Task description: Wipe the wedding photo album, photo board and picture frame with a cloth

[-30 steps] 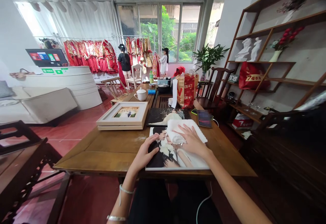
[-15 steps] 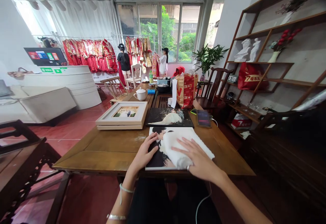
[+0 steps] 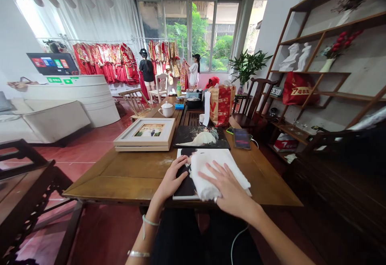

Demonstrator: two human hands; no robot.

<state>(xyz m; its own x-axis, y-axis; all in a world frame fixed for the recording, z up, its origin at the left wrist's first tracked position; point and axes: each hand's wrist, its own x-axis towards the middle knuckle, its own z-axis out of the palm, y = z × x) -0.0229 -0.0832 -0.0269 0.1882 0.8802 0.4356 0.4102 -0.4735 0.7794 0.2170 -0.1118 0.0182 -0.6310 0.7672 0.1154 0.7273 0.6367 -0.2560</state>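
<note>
Right hand, fingers spread, is seemingly wiping rectangular photo panel with white cloth; left hand, thumb apart, is bracing for steady strokes.

Pale bangle, silver bracelet, black legwear.

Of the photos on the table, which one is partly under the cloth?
The nearest photo, cloth over its right side; the dark photo and framed photo have none.

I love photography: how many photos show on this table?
3: a pale wood-framed photo, left; a dark rectangular photo, centre; a white-edged photo, partly under white cloth. More may be hidden.
</note>
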